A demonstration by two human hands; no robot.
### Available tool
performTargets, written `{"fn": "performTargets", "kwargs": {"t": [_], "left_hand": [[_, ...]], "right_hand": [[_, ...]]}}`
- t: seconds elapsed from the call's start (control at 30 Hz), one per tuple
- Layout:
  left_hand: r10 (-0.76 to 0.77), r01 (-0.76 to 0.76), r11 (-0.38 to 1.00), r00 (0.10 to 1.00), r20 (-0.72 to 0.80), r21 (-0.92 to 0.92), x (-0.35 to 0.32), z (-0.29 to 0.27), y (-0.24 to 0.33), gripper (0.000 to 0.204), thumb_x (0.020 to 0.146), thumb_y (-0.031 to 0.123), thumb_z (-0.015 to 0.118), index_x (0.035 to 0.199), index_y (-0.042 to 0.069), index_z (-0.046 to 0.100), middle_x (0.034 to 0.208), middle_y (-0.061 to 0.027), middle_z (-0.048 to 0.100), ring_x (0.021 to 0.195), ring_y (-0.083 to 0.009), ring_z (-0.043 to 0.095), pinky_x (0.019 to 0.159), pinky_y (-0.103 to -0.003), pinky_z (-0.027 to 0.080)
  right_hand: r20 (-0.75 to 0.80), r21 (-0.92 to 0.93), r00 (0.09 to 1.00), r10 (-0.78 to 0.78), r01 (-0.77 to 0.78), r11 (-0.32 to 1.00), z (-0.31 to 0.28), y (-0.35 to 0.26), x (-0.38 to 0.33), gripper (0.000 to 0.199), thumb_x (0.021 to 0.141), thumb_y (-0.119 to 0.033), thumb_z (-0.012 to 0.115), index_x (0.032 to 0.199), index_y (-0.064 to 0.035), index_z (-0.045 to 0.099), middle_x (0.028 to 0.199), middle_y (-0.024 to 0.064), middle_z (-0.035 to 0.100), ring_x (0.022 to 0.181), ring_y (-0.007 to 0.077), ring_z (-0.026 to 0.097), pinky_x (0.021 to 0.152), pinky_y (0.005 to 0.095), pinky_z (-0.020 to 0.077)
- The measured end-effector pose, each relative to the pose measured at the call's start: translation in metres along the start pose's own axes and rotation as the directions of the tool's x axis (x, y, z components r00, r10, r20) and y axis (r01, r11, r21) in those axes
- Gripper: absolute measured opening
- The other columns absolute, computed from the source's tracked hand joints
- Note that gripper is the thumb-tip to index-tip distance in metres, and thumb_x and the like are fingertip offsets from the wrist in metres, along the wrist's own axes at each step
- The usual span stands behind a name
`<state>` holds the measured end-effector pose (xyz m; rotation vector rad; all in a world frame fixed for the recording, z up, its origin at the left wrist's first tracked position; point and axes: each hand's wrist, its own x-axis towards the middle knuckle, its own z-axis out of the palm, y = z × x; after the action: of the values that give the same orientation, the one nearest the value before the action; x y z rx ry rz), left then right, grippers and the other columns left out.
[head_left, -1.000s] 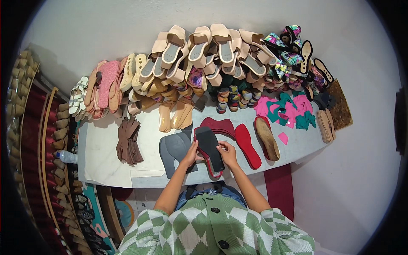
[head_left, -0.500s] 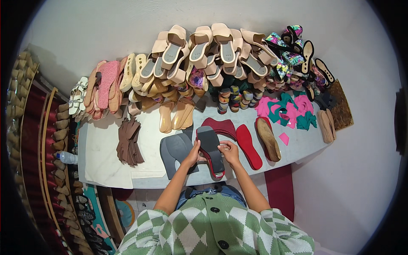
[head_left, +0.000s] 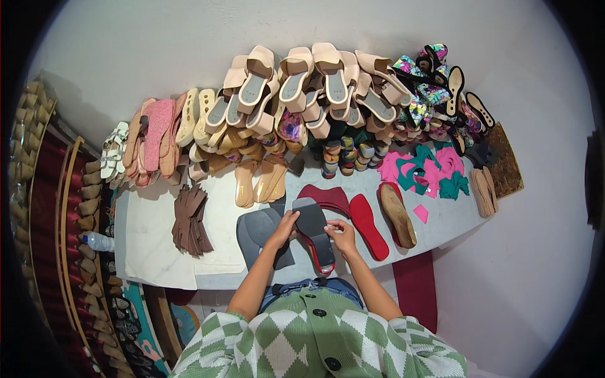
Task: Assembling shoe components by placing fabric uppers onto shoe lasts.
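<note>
And here, just over the near edge of the bench (head_left: 435, 223), is the black sole (head_left: 311, 222), held lengthwise with its dark face up and red showing along its left side and near end. The left hand (head_left: 282, 232) has it by the left edge, thumb on top, fingers curling underneath. Across from it, the right hand (head_left: 342, 238) has thumb and forefinger drawn together right at the other edge; whether they pinch the sole, I cannot tell. Just left, grey sheets (head_left: 252, 230) lie overlapping, with brown strips (head_left: 191, 220) bunched farther out. Beyond the sole sits a maroon piece (head_left: 326, 197). To the right, a red insole (head_left: 369, 228) lies beside a worn wooden last (head_left: 397, 214), and pale heeled sandals (head_left: 336, 85) are piled high at the back!
</note>
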<state>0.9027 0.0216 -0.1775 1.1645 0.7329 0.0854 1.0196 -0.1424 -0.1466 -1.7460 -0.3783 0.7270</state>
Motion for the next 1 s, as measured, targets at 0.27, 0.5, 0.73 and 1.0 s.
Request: {"fn": "performTargets", "kwargs": {"t": [0.27, 0.5, 0.73, 1.0], "left_hand": [[-0.096, 0.096, 0.995, 0.995, -0.005, 0.036, 0.025, -0.001, 0.034, 0.046, 0.09, 0.049, 0.038, 0.106, 0.009, 0.053, 0.079, 0.0019, 0.051, 0.064, -0.0067, 0.046, 0.051, -0.02, 0.036], [0.156, -0.143, 0.963, 0.987, -0.042, 0.227, 0.04, 0.003, 0.023, 0.047, 0.091, 0.043, 0.04, 0.1, 0.0, 0.055, 0.083, -0.0055, 0.057, 0.079, -0.0145, 0.052, 0.072, -0.026, 0.041], [0.248, -0.172, 0.922, 0.951, -0.186, 0.346, 0.046, 0.004, 0.007, 0.046, 0.092, 0.039, 0.038, 0.101, -0.003, 0.054, 0.094, -0.0172, 0.06, 0.089, -0.0254, 0.056, 0.079, -0.031, 0.041], [0.269, -0.185, 0.923, 0.937, -0.222, 0.339, 0.043, 0.008, 0.006, 0.046, 0.092, 0.037, 0.04, 0.107, -0.005, 0.054, 0.098, -0.0152, 0.06, 0.092, -0.0191, 0.054, 0.082, -0.029, 0.04]], "right_hand": [[-0.049, 0.02, 0.997, 0.053, -0.052, 0.998, -0.005, 0.001, -0.006, 0.02, 0.072, -0.007, 0.07, 0.088, 0.001, 0.062, 0.075, 0.0041, 0.059, 0.07, 0.0088, 0.055, 0.062, 0.0212, 0.0457], [-0.052, 0.046, 0.995, 0.091, -0.088, 0.995, -0.003, -0.006, -0.008, 0.021, 0.072, -0.009, 0.071, 0.087, 0.0012, 0.062, 0.075, 0.0047, 0.06, 0.067, 0.0083, 0.056, 0.062, 0.0206, 0.0457], [-0.025, 0.061, 1.0, 0.009, -0.008, 0.998, 0.001, -0.002, -0.006, 0.018, 0.071, -0.01, 0.071, 0.083, 0.0001, 0.061, 0.07, 0.0036, 0.061, 0.061, 0.006, 0.056, 0.057, 0.019, 0.0451], [-0.082, 0.024, 0.993, -0.082, 0.084, 0.996, 0.008, -0.012, -0.016, 0.018, 0.074, -0.009, 0.069, 0.085, 0.0019, 0.06, 0.071, 0.0022, 0.059, 0.063, 0.0045, 0.054, 0.059, 0.0176, 0.044]]}}
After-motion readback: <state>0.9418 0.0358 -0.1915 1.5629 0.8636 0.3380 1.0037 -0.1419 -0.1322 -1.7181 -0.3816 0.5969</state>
